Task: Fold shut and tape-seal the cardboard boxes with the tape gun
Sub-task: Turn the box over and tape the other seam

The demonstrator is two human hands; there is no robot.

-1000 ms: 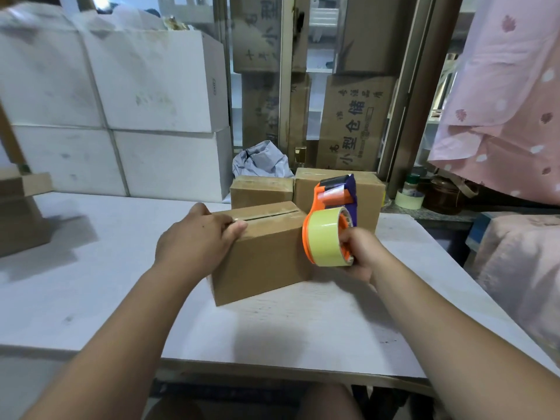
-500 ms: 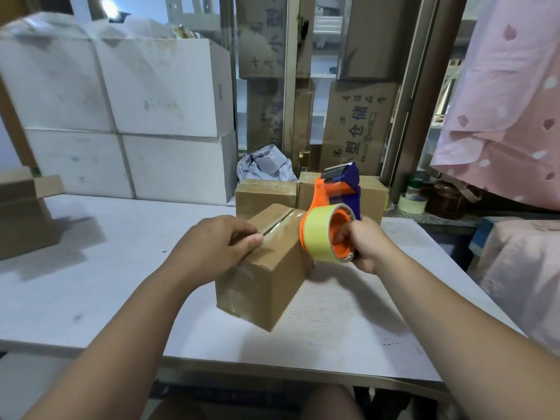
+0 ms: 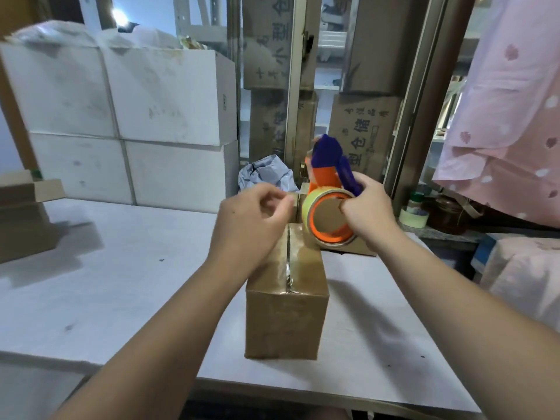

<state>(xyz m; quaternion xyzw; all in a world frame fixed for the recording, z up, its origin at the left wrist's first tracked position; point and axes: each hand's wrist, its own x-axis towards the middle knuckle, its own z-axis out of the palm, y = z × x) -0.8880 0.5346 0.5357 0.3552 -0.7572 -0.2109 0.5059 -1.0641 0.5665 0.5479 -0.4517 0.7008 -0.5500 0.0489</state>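
A small brown cardboard box (image 3: 286,322) stands on the white table (image 3: 121,283) with one end toward me; its closed top seam runs away from me. My left hand (image 3: 251,222) hovers over the far half of the box, fingers curled and thumb against forefinger, with nothing visible between them. My right hand (image 3: 366,216) grips the orange and purple tape gun (image 3: 328,189), held just above the box's far end. Its yellow-green tape roll (image 3: 309,213) faces me.
More small brown boxes (image 3: 360,248) sit behind the tape gun. An open-flapped box (image 3: 24,213) stands at the table's left edge. White cartons (image 3: 136,116) are stacked behind, with a crumpled grey bag (image 3: 263,177). A spare tape roll (image 3: 413,218) lies on the right ledge, under pink cloth (image 3: 500,116).
The box has been turned from sideways to end-on toward me. My left hand has lifted off it. The tape gun has tipped so the roll's open side faces me, above the far end.
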